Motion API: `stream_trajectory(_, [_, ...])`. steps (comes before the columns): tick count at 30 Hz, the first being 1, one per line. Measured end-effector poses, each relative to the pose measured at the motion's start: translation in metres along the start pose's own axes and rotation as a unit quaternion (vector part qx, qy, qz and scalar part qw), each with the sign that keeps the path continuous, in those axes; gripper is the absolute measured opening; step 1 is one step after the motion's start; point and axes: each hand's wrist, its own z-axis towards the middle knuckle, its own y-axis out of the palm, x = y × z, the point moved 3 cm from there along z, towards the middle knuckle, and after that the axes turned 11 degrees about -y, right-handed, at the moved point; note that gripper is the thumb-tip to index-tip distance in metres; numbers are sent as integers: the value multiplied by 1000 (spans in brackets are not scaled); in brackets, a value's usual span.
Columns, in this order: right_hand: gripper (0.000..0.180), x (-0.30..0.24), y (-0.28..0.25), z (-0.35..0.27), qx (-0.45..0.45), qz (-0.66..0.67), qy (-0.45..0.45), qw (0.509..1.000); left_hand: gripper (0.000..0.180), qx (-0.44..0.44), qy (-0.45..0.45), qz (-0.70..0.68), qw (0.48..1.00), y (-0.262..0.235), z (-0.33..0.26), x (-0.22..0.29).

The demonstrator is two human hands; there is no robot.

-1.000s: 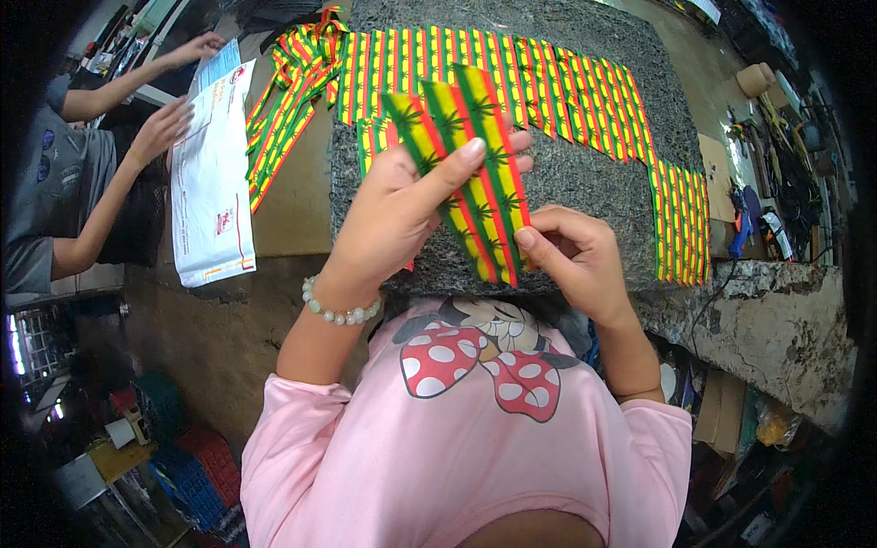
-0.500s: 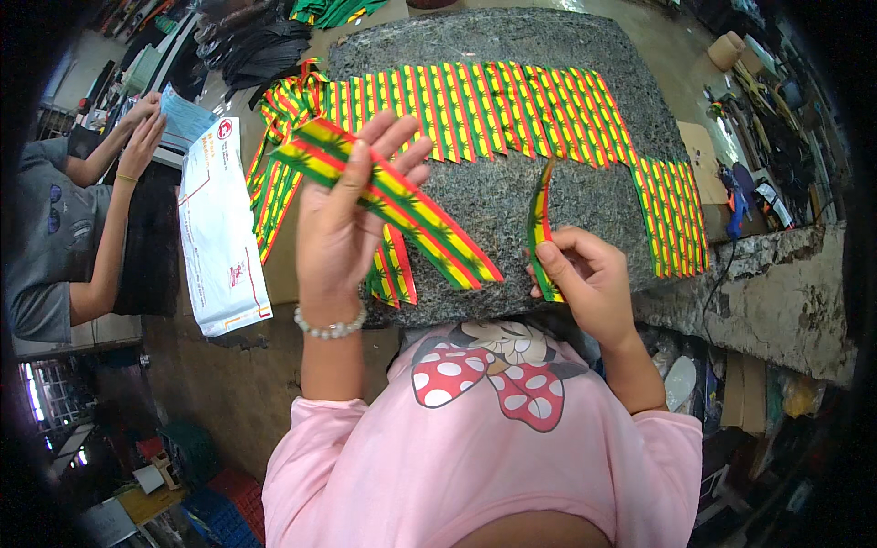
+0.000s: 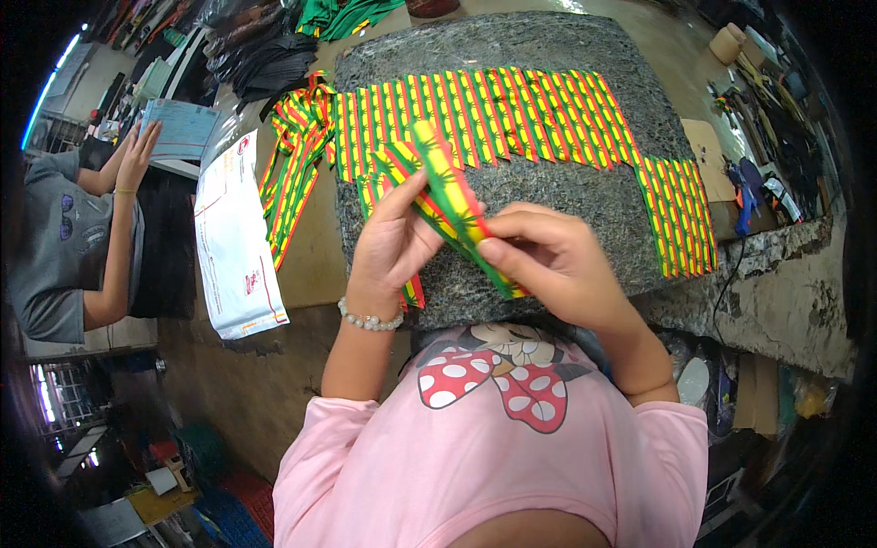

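My left hand (image 3: 391, 239), with a beaded bracelet at its wrist, grips a few red, yellow and green leaf-patterned fabric strips (image 3: 395, 161) under its thumb. Between thumb and fingers, my right hand (image 3: 559, 263) pinches another strip (image 3: 440, 173), which slants up across the ones in my left hand. Beneath both hands is a rough grey padded block (image 3: 557, 205). Many matching strips (image 3: 484, 110) lie side by side on it in a long row, with a lower group (image 3: 676, 215) at the right. My left palm partly hides more strips at the block's near left.
A tangled bundle of the same strips (image 3: 297, 137) hangs left of the block, beside a white printed plastic bag (image 3: 239, 247). At far left, another person (image 3: 68, 237) holds a blue paper (image 3: 178, 128). Tools and cables (image 3: 754, 187) lie at the right.
My right hand has moved left and up, bringing its strip over those in my left hand. My left hand has shifted slightly right. The other person's blue paper has turned and moved slightly.
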Motion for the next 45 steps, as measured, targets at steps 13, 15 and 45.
stream_trajectory(13, [21,43,13,-18,32,22,94,995,59,-25,-73,-59,995,-7,17,-16])
stream_trajectory(15, [21,46,10,-22,32,16,101,994,64,-5,-74,-55,996,-7,18,-17])
stream_trajectory(45, [15,5,-173,-173,-16,-557,10,830,44,24,-132,-36,990,2,33,-42])
